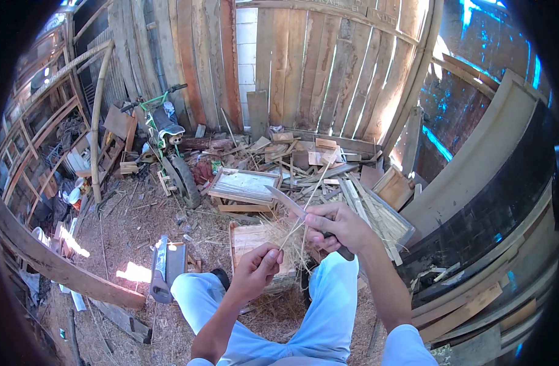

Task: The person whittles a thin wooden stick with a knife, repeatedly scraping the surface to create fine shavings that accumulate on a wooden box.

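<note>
Where I see the strip (294,227): between both hands, above the knees.
Left hand (258,265): fingers pinch its lower end.
Right hand (340,226): fingers clasp the knife (284,198).
Handling: light, springy, probably splintery; grip near the ends.

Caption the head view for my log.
Right hand holds a knife against a thin strip; left hand pinches the strip's lower end.

Pale blue trousers (328,305), pale blue short sleeves (407,344), bare forearms (383,280), bare hands (337,226)

Sunlit plank walls (328,67) enclose a sawdust-strewn dirt floor (139,226).
</note>
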Tool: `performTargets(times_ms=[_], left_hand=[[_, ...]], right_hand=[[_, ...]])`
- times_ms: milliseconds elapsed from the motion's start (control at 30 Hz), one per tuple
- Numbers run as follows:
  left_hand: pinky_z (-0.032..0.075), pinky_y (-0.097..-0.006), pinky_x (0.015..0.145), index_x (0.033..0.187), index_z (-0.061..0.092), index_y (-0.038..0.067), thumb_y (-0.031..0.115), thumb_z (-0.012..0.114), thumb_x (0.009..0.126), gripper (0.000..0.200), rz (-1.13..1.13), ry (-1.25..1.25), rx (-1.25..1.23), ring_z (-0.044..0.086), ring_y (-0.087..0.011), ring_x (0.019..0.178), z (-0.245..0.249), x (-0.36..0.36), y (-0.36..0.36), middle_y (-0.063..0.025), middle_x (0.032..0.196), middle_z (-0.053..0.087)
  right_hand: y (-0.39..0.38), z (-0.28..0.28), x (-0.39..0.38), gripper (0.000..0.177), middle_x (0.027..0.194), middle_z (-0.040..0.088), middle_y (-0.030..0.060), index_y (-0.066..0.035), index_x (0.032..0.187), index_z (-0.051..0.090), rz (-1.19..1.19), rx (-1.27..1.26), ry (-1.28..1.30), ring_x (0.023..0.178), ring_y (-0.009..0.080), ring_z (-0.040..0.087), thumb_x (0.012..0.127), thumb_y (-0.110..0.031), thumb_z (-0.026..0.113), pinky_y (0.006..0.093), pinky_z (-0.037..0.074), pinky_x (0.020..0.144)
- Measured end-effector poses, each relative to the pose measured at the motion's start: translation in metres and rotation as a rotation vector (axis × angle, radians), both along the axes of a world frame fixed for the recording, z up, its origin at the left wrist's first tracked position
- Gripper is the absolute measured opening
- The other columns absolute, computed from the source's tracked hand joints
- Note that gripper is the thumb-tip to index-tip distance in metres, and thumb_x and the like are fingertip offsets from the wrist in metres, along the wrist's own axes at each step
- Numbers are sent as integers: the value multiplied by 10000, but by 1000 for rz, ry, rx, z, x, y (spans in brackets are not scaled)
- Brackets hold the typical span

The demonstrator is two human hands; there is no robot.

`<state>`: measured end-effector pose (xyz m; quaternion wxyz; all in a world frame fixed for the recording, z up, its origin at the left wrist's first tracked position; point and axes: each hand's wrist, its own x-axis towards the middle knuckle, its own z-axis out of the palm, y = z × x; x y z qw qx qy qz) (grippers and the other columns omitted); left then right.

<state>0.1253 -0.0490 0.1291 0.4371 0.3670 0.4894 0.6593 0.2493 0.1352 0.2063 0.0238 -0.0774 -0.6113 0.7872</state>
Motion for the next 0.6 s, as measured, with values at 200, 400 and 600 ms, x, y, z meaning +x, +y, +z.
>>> performTargets(times_ms=[200, 400, 600], left_hand=[[206, -184, 417, 862, 512, 76, 260, 429, 982, 236, -27, -27, 7, 277, -12, 482, -8, -1, -5, 65, 600, 374], [226, -175, 420, 862, 517, 77, 256, 425, 983, 234, -23, -69, -56, 303, -10, 491, -13, 1, -8, 61, 606, 390], [219, -165, 415, 864, 524, 79, 215, 436, 979, 198, 129, -32, -19, 298, -4, 474, -25, -16, 0, 56, 616, 407]], right_hand=[[19, 8, -1, 310, 654, 458, -27, -31, 1183, 548, -108, 46, -21, 466, 14, 331, 921, -196, 543, 155, 242, 388], [55, 15, 1, 307, 633, 431, -47, -19, 1153, 552, -309, 57, 43, 442, 8, 327, 913, -210, 543, 163, 228, 360], [96, 12, -7, 295, 635, 461, -32, -30, 1181, 513, -520, 143, 86, 440, 9, 325, 955, -212, 465, 162, 233, 356]])
